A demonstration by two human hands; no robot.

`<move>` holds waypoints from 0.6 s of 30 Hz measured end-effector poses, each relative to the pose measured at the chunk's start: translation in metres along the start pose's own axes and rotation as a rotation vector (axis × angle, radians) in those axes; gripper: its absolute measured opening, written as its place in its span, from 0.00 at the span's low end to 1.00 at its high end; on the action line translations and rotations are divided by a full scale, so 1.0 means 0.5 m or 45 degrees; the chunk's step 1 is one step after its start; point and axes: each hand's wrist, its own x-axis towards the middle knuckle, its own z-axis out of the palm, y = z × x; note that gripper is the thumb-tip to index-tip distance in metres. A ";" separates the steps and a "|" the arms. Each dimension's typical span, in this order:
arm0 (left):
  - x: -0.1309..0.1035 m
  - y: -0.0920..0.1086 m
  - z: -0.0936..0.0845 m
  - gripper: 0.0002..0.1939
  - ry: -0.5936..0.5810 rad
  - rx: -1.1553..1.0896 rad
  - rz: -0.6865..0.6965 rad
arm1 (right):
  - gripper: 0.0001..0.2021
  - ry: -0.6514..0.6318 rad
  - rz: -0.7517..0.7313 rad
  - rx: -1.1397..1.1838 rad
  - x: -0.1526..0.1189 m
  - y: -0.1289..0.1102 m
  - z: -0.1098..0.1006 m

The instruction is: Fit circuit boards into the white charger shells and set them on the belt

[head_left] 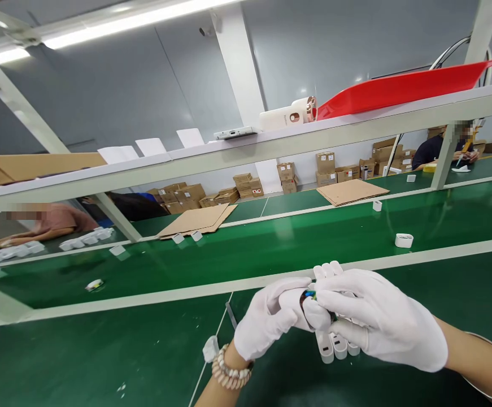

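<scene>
My left hand (pixel 266 316), in a white glove, is closed round a white plastic casing (pixel 294 302). The casing lies tilted with its open end to the right, where dark, blue and green parts show inside. Against that end, my gloved right hand (pixel 379 316) grips with bent fingers and thumb; they partly hide what lies between them. Behind and below the right hand are several white oblong casings (pixel 325 346) with small dark slots, side by side on the green table (pixel 156 350).
A dark strip-like tool (pixel 231 315) and a crumpled white piece (pixel 210 349) lie left of my left hand. Beyond a pale rail runs a green belt (pixel 246 254) carrying a white cup-like casing (pixel 404 241) and a small part (pixel 94 285). A shelf (pixel 212 167) crosses overhead. Co-workers sit opposite.
</scene>
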 end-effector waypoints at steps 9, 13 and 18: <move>-0.002 0.003 0.005 0.33 -0.013 -0.066 -0.068 | 0.10 0.140 0.018 -0.027 -0.004 -0.029 0.000; -0.005 0.004 0.006 0.36 -0.094 -0.121 -0.088 | 0.14 0.163 0.063 -0.075 -0.011 -0.042 0.000; 0.003 0.023 0.026 0.37 -0.239 0.071 0.043 | 0.07 0.116 0.185 -0.018 -0.007 -0.032 0.004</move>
